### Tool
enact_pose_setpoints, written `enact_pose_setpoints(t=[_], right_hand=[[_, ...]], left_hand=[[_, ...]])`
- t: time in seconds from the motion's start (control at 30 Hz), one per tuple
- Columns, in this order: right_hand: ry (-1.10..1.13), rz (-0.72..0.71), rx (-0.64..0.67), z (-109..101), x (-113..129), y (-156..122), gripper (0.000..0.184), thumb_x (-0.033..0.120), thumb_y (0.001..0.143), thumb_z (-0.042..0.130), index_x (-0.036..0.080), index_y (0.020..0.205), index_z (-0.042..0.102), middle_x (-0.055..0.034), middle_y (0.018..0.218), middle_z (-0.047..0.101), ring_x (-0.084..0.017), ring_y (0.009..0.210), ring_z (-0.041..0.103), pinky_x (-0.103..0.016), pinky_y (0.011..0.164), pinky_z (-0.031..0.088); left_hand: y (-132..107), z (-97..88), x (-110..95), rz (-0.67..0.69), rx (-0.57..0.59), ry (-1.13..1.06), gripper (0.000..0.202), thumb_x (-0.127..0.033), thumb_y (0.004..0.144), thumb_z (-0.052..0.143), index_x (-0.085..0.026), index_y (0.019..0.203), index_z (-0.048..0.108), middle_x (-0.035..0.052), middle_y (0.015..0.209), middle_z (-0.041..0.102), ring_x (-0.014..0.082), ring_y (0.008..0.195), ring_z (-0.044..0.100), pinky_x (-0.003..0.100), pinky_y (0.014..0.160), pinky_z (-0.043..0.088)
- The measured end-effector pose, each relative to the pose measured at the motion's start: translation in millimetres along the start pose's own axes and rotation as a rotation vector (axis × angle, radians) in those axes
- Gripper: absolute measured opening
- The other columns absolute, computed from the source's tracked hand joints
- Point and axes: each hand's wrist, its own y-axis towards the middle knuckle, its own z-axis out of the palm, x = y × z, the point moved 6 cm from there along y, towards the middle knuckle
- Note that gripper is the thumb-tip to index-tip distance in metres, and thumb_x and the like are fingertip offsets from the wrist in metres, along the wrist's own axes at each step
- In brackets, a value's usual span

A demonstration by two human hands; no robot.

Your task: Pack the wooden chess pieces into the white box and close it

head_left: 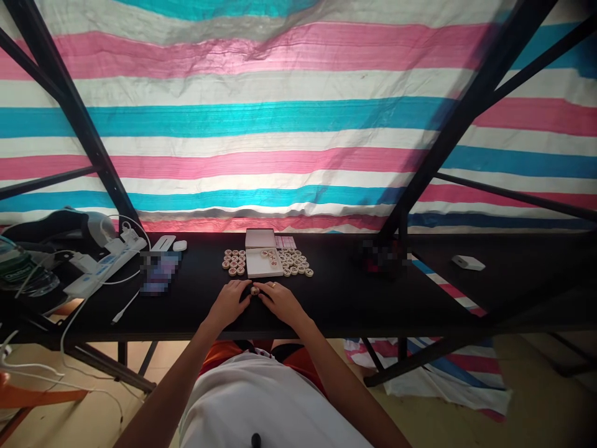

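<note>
Piece (254, 291) between left hand (233, 300) and right hand (280, 300), hands loosely curved, grip unclear

A makeshift, screened-off nook, seemingly indoors: striped tarpaulin (261, 118) hangs behind the black desk (345, 305), metal posts (79, 124) stand at its back edge, a power strip (106, 266) lies on its left end.

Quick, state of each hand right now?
Left hand: open, beside a xiangqi piece; contact cannot be told.
Right hand: open, on the piece's other side; contact unclear too.
</note>
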Motion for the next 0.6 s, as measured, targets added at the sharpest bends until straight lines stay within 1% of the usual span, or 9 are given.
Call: enact_pose_setpoints(t=[0.07, 0.17, 0.33, 0.47, 0.53, 0.6], right_hand=[[-0.007, 0.011, 0.007, 0.5, -0.1, 0.2, 0.035, 0.027, 0.093, 0.041, 0.025, 0.126, 0.052, -0.0049, 0.106, 0.064, -0.016, 0.095, 0.057, -0.027, 0.086, 0.045], [-0.042, 0.010, 0.015, 1.8, 0.9, 0.8, 0.036, 0.028, 0.094, 0.039, 0.026, 0.128, 0.051, -0.0047, 0.105, 0.063, -0.016, 0.094, 0.056, -0.027, 0.085, 0.045], [-0.148, -0.042, 0.016, 3.2, 4.7, 2.5, 0.040, 0.027, 0.092, 0.042, 0.020, 0.130, 0.049, -0.0089, 0.109, 0.061, -0.019, 0.097, 0.053, -0.032, 0.088, 0.045], [-0.140, -0.058, 0.024, 4.3, 4.4, 2.5, 0.041, 0.030, 0.091, 0.042, 0.020, 0.131, 0.048, -0.0097, 0.110, 0.060, -0.020, 0.099, 0.053, -0.034, 0.089, 0.045], [-0.097, -0.020, 0.009, 4.7, 0.6, 2.2, 0.043, 0.031, 0.090, 0.044, 0.020, 0.132, 0.047, -0.0098, 0.112, 0.059, -0.021, 0.103, 0.053, -0.035, 0.091, 0.045], [-0.034, 0.055, -0.023, 4.8, -5.7, 1.6, 0.045, 0.030, 0.089, 0.045, 0.020, 0.133, 0.046, -0.0099, 0.116, 0.057, -0.020, 0.106, 0.052, -0.034, 0.092, 0.045]], left_hand=[[-0.4, -0.2, 0.5, -0.004, 0.004, -0.014, 0.030, -0.024, 0.086, 0.050, -0.019, 0.116, 0.055, 0.0081, 0.110, 0.062, 0.0217, 0.103, 0.055, 0.037, 0.090, 0.043], [-0.7, -0.7, -2.0, 0.028, 0.015, -0.029, 0.025, -0.024, 0.087, 0.049, -0.020, 0.110, 0.057, 0.0065, 0.104, 0.063, 0.0208, 0.099, 0.056, 0.035, 0.088, 0.044], [0.5, -1.3, -8.8, 0.060, 0.019, 0.024, 0.021, -0.024, 0.086, 0.051, -0.020, 0.105, 0.060, 0.0063, 0.098, 0.064, 0.0216, 0.096, 0.056, 0.034, 0.084, 0.044], [0.4, -1.2, -13.0, 0.059, 0.014, 0.046, 0.019, -0.025, 0.085, 0.052, -0.020, 0.101, 0.061, 0.0059, 0.097, 0.064, 0.0213, 0.095, 0.056, 0.034, 0.083, 0.044], [-0.7, -5.5, -8.5, 0.014, -0.022, 0.057, 0.018, -0.026, 0.083, 0.052, -0.021, 0.098, 0.061, 0.0052, 0.096, 0.065, 0.0209, 0.093, 0.057, 0.034, 0.083, 0.043], [-2.9, -17.6, 7.6, -0.135, -0.132, 0.125, 0.019, -0.026, 0.082, 0.052, -0.020, 0.098, 0.062, 0.0058, 0.095, 0.065, 0.0219, 0.090, 0.058, 0.036, 0.082, 0.043]])
